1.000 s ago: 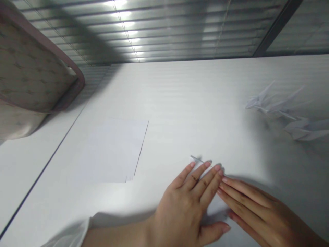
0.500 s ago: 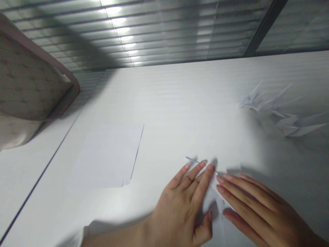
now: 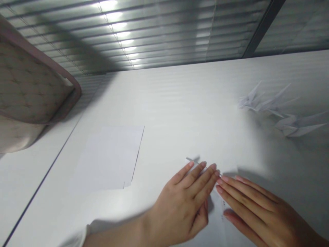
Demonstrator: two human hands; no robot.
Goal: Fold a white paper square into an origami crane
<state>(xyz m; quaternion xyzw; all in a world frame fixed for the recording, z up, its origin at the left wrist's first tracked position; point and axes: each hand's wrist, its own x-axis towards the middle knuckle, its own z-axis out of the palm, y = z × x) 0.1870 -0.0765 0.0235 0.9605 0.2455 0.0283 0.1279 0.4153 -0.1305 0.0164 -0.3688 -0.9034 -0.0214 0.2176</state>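
Observation:
A white sheet of paper (image 3: pixel 217 209) lies under both hands, with a folded edge running along its far side. My left hand (image 3: pixel 185 202) rests on it, fingers stretched out along the fold and thumb tucked beneath the palm. To the right, my right hand (image 3: pixel 262 209) lies with straight fingers, their tips at the same fold, almost meeting the left fingertips. Small dark print shows on the paper between the hands. Much of the sheet is hidden under the hands.
A stack of white paper squares (image 3: pixel 108 157) sits to the left. Several folded paper cranes (image 3: pixel 290 125) stand at the right. A quilted bag (image 3: pixel 31 82) is at the far left. Window blinds (image 3: pixel 159 34) rise behind the table's back edge.
My left hand has drawn its fingers closer together and slid slightly right along the fold, its thumb moving under the palm. The right hand has hardly moved.

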